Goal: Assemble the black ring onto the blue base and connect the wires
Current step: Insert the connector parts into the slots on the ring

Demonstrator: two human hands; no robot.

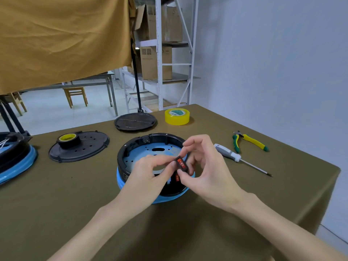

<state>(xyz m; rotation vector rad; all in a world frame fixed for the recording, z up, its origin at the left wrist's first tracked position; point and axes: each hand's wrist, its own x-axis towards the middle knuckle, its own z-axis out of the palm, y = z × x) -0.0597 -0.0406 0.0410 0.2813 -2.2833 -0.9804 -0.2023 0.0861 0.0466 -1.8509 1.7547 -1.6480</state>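
Observation:
The black ring (131, 146) sits on the blue base (167, 198) at the middle of the table, its light blue inner plate (143, 153) showing through. Over the ring's near right side I hold a small black switch with a red rocker (181, 163). My left hand (148, 174) pinches its left end, and my right hand (203, 166) grips it between thumb and fingers. A second red-marked part (177, 178) shows just below, on the ring's wall. No wires are plainly visible here.
A screwdriver (233, 156) and green-yellow pliers (248, 141) lie to the right. Yellow tape (177, 116) and a black round cover (135, 121) are at the back. Left: a black disc (90, 147) with a tape roll (68, 140), and another black-blue unit (15, 162).

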